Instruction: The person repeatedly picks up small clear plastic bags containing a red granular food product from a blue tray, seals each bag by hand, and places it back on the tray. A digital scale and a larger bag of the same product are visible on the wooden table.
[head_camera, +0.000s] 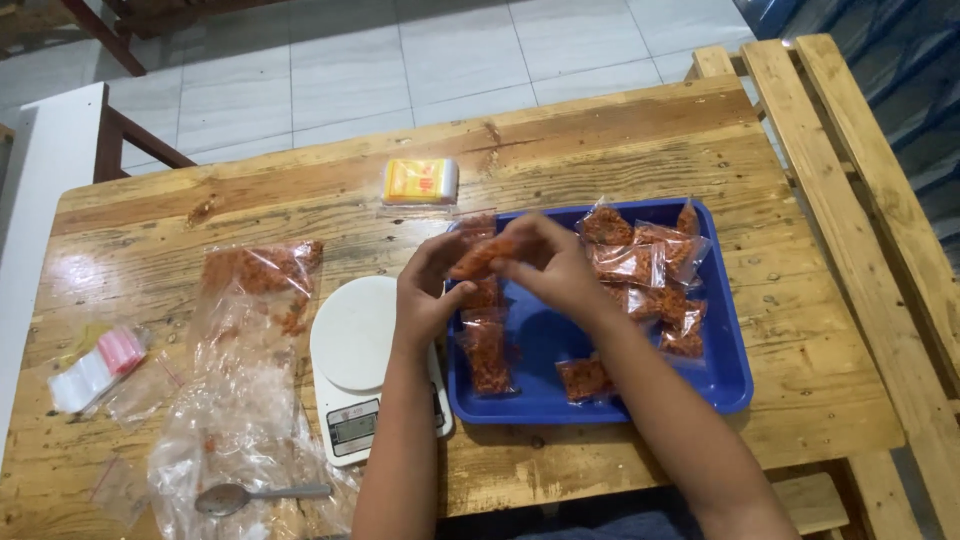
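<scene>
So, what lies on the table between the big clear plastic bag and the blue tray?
In the head view, a white kitchen scale stands between the big clear plastic bag and the blue tray; the left hand is above its right edge.

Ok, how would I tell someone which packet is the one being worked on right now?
Start at the blue tray on the right half of the wooden table. Above its left end, both hands, left and right, meet around one small clear packet of orange-red snack. It is the only packet lifted off the tray; the others lie flat in it.
</scene>
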